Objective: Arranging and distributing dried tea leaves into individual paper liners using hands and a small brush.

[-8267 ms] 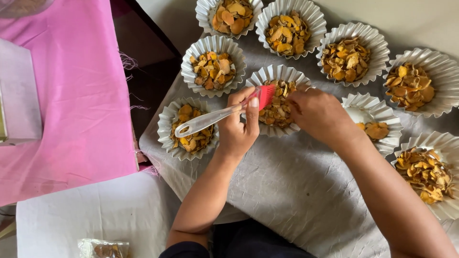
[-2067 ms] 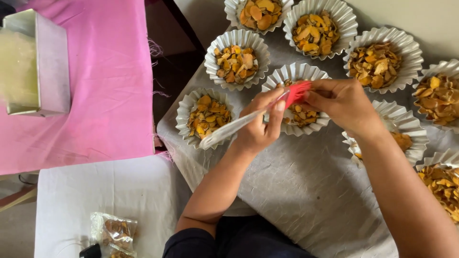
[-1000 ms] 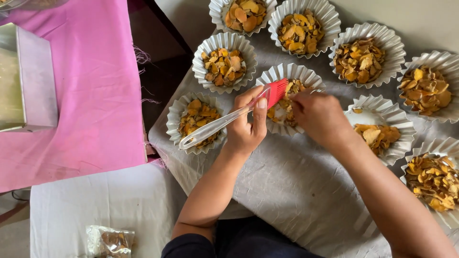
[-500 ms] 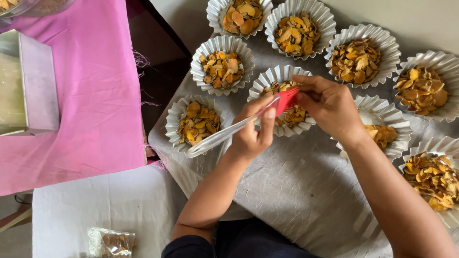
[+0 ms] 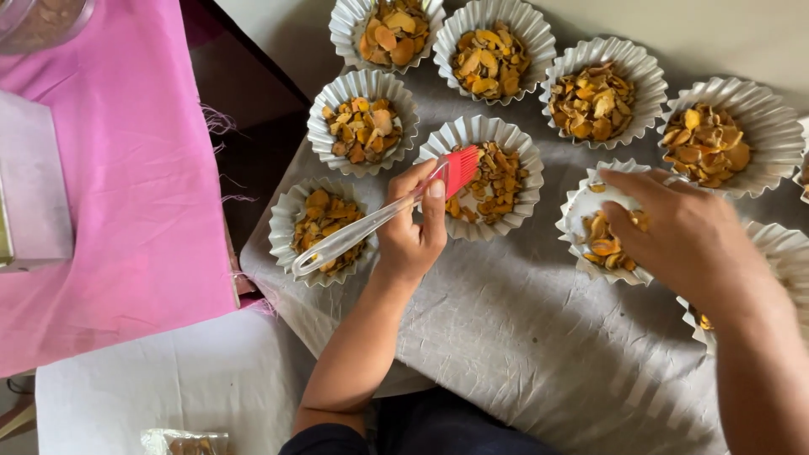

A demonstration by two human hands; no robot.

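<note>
- Grey, creased cloth (image 5: 522,337) covers the desk, with a pink cloth (image 5: 126,211) on the left, a white sheet (image 5: 168,396) near left, and a dark gap between them.
- Left hand (image 5: 413,227) is clenched in a grip on a pastry brush (image 5: 379,217): clear plastic handle slanting down to the left, red bristles over the middle paper cup (image 5: 484,177).
- That cup is white, fluted and round, holding thin, dry-looking orange-yellow slices; it lies just right of the hand.
- Right hand (image 5: 683,236) lies over a half-filled cup (image 5: 602,223) to the right, fingers curled in a loose grip among its slices; whether it pinches any I cannot tell.
- Further out, more fluted cups of the same slices ring these: two on the left (image 5: 362,122) and (image 5: 320,229), a row at the far side (image 5: 495,46), others at the right (image 5: 725,135).
- A pale metal box (image 5: 34,185) sits on the pink cloth at far left.
</note>
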